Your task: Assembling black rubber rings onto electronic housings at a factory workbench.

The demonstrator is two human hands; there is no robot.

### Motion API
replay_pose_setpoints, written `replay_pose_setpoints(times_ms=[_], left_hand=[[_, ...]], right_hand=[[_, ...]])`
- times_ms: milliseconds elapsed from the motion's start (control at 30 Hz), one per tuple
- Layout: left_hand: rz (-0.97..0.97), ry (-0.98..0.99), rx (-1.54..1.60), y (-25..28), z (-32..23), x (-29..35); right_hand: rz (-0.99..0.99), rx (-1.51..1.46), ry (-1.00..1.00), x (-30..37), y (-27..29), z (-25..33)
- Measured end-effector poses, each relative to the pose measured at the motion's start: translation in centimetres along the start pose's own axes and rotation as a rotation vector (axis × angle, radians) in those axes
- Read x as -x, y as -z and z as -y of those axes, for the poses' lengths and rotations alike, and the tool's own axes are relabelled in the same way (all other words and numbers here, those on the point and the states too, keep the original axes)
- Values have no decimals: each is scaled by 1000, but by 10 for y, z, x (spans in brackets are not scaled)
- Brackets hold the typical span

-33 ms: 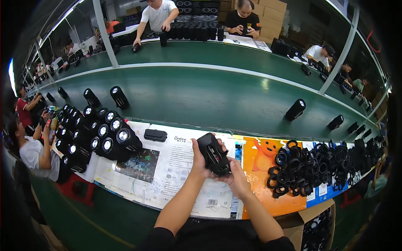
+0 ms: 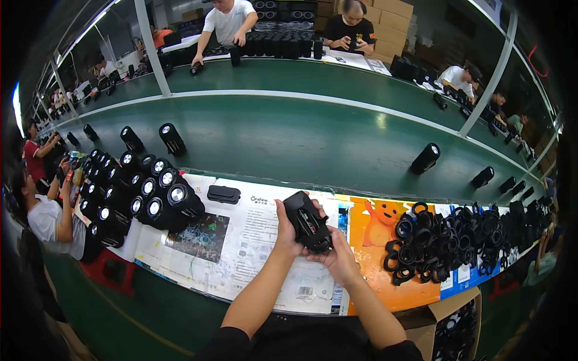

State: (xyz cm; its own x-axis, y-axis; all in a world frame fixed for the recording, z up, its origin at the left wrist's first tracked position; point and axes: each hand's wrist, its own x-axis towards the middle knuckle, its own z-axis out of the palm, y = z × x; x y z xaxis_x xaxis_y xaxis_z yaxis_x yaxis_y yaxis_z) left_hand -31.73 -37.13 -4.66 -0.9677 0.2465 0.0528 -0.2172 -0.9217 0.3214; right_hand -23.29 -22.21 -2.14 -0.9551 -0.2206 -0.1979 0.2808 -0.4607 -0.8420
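Black speaker (image 2: pixel 307 221) gripped between both hands, lifted above the paper sheets (image 2: pixel 253 240) on the bench. Left hand (image 2: pixel 288 231) clasped round its left side, thumb up along the edge; right hand (image 2: pixel 338 257) cupped beneath its lower end, fingers curled on. Small black cover (image 2: pixel 223 194) lying flat to the left of the grip, apart. Further left, cluster of upright black speakers (image 2: pixel 144 192). To the right, heap of black rings (image 2: pixel 445 240), near but not touching.

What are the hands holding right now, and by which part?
Both hands hold one black speaker body above the table. The left hand grips its left side; the right hand supports its lower end from beneath.
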Motion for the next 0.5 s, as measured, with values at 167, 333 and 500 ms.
replay_pose_setpoints(times_ms=[167,333,500], left_hand=[[43,-145,-292,-4,-13,3],[78,-97,-461,-1,-42,4],[-96,-201,-962,0,-49,5]], right_hand=[[0,-142,12,-9,1,-3],[-189,-50,141,-41,14,21],[-288,1053,739,-109,10,113]])
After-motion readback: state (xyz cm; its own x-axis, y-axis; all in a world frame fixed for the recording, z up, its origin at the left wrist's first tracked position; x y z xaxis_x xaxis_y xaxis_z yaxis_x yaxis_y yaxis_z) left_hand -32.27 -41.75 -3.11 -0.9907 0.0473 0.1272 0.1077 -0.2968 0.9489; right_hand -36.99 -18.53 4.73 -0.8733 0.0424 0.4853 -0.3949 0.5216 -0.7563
